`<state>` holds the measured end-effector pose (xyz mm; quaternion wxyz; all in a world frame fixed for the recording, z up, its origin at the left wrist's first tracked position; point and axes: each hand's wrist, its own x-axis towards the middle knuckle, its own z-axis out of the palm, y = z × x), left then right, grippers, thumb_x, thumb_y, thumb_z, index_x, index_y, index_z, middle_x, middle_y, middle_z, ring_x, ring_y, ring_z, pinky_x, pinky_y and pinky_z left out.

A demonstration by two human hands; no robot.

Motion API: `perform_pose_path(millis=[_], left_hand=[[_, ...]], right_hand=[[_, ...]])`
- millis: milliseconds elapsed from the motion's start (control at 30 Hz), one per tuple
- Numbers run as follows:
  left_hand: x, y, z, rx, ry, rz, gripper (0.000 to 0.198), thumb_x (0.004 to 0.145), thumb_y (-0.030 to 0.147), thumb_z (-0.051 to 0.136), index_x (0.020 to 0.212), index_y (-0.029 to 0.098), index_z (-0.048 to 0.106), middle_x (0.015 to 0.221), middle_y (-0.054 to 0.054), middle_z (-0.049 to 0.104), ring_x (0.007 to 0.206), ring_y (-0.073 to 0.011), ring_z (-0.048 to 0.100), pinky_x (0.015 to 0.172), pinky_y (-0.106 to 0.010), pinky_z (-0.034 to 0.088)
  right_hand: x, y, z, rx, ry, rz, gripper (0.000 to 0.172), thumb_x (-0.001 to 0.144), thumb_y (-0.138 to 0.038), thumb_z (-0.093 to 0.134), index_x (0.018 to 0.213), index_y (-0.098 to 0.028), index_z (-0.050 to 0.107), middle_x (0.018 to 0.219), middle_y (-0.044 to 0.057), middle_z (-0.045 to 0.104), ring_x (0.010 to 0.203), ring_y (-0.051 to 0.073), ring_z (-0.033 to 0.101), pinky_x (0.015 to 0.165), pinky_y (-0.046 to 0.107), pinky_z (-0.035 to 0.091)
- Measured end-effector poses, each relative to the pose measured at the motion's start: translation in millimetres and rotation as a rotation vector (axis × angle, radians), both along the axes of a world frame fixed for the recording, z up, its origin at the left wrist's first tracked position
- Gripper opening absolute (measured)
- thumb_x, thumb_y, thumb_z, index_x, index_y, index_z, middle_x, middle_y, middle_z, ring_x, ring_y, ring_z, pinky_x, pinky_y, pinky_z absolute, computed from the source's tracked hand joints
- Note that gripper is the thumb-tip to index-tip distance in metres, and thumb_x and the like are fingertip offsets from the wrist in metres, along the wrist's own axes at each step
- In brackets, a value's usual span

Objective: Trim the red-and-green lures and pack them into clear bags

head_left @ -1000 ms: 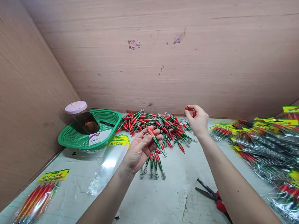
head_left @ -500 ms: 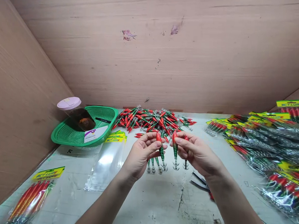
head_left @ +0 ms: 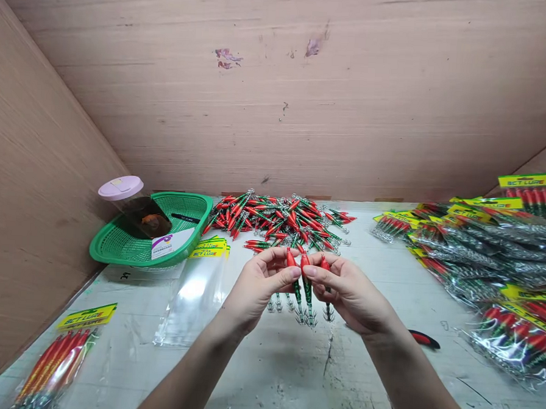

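Red-and-green squid jigs fill both of my hands, held upright with their hook crowns hanging down. My left hand [head_left: 258, 292] pinches one squid jig [head_left: 292, 263] between thumb and fingers, and more crowns show below its fingers. My right hand [head_left: 351, 294] grips another squid jig [head_left: 306, 272] by its red upper body, with one more jig [head_left: 327, 267] behind its fingers. The front jigs of the two hands are side by side, their crowns seeming to touch. Just beyond my hands lies a loose pile of the same jigs [head_left: 281, 220].
Clear header bags [head_left: 192, 304] lie left of my hands, beside a green basket [head_left: 192, 252] holding a lidded cup [head_left: 146, 216]. A packed lure bag [head_left: 64, 352] lies front left. Packed bags [head_left: 481, 246] heap up on the right. A red-and-black handle [head_left: 424, 339] shows beside my right forearm.
My hands have come together and slightly lower, bringing the right hand's jig against the left hand's. Both hands keep hold of their jigs.
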<state>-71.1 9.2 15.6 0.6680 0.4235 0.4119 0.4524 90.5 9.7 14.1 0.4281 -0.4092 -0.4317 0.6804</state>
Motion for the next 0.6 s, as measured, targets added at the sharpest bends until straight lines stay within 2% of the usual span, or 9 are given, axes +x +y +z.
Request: perform_pose_path(millis=[67,133,167,200,267,367,433,533,600], left_hand=[[-9.3,4.9,-1.0,0.024,0.139,-0.061,0.035,0.067,0.033,0.074,0.098,0.018,0.065,0.094,-0.005,0.065,0.078,-0.015,0.06,0.068,-0.027,0.048],[-26.0,13.2,-5.8,0.049,0.428,-0.079,0.03,0.068,0.03,0.071,0.094,0.017,0.066,0.085,-0.004,0.065,0.072,-0.0147,0.059,0.064,-0.026,0.046],[-36.3,18.0,-10.1,0.063,0.624,-0.048,0.026,0.066,0.028,0.07,0.09,0.017,0.066,0.078,-0.003,0.064,0.067,-0.0145,0.057,0.061,-0.025,0.044],[-47.0,22.6,-15.7,0.06,0.737,0.007,0.024,0.064,0.024,0.07,0.086,0.017,0.066,0.072,-0.001,0.062,0.064,-0.0149,0.056,0.059,-0.025,0.043],[-66.4,30.0,-29.3,0.038,0.859,0.094,0.025,0.059,0.018,0.07,0.083,0.017,0.063,0.061,0.002,0.057,0.058,-0.0155,0.054,0.057,-0.026,0.04],[-80.1,32.6,-46.6,0.01,0.94,0.154,0.027,0.055,0.015,0.07,0.08,0.017,0.062,0.054,0.003,0.055,0.054,-0.0186,0.055,0.056,-0.028,0.037],[-75.5,28.8,-50.1,0.028,0.947,0.186,0.025,0.058,0.019,0.07,0.082,0.016,0.063,0.06,0.0,0.059,0.062,-0.0214,0.058,0.061,-0.029,0.039],[-53.0,18.7,-42.2,0.106,0.868,0.174,0.023,0.069,0.03,0.066,0.089,0.017,0.065,0.082,-0.007,0.065,0.082,-0.0221,0.06,0.073,-0.03,0.043],[-34.5,12.1,-32.7,0.123,0.727,0.065,0.024,0.075,0.036,0.063,0.09,0.018,0.066,0.089,-0.007,0.067,0.084,-0.0197,0.061,0.075,-0.029,0.045]], right_hand=[[1.1,2.5,-5.0,-0.002,-0.044,-0.012,0.038,0.06,-0.044,0.079,0.067,-0.018,0.053,0.054,-0.008,0.039,0.048,0.005,0.024,0.045,0.022,0.015],[3.0,7.6,-13.8,0.0,-0.104,-0.044,0.037,0.059,-0.043,0.079,0.065,-0.018,0.052,0.051,-0.009,0.037,0.047,0.005,0.024,0.045,0.023,0.015],[3.8,10.8,-18.9,0.002,-0.133,-0.065,0.038,0.059,-0.043,0.079,0.064,-0.018,0.051,0.051,-0.009,0.036,0.047,0.005,0.024,0.046,0.023,0.015],[4.4,13.9,-23.9,0.003,-0.159,-0.084,0.038,0.059,-0.042,0.079,0.062,-0.018,0.05,0.051,-0.009,0.036,0.047,0.005,0.024,0.046,0.023,0.015],[4.6,19.2,-32.1,0.0,-0.195,-0.102,0.04,0.059,-0.042,0.079,0.058,-0.018,0.046,0.052,-0.009,0.037,0.047,0.004,0.025,0.046,0.023,0.015],[3.0,22.1,-36.1,-0.011,-0.216,-0.085,0.042,0.059,-0.044,0.077,0.057,-0.019,0.044,0.052,-0.009,0.037,0.046,0.004,0.025,0.046,0.023,0.014],[1.2,20.6,-33.8,-0.019,-0.218,-0.062,0.041,0.058,-0.045,0.077,0.059,-0.018,0.047,0.053,-0.008,0.038,0.046,0.004,0.025,0.046,0.023,0.014],[-2.3,16.0,-28.4,-0.034,-0.197,-0.019,0.04,0.058,-0.047,0.078,0.065,-0.017,0.052,0.055,-0.008,0.04,0.045,0.004,0.027,0.045,0.023,0.014],[-5.0,12.8,-26.0,-0.044,-0.174,0.009,0.041,0.058,-0.048,0.078,0.068,-0.018,0.052,0.054,-0.008,0.04,0.045,0.004,0.028,0.045,0.022,0.015]])
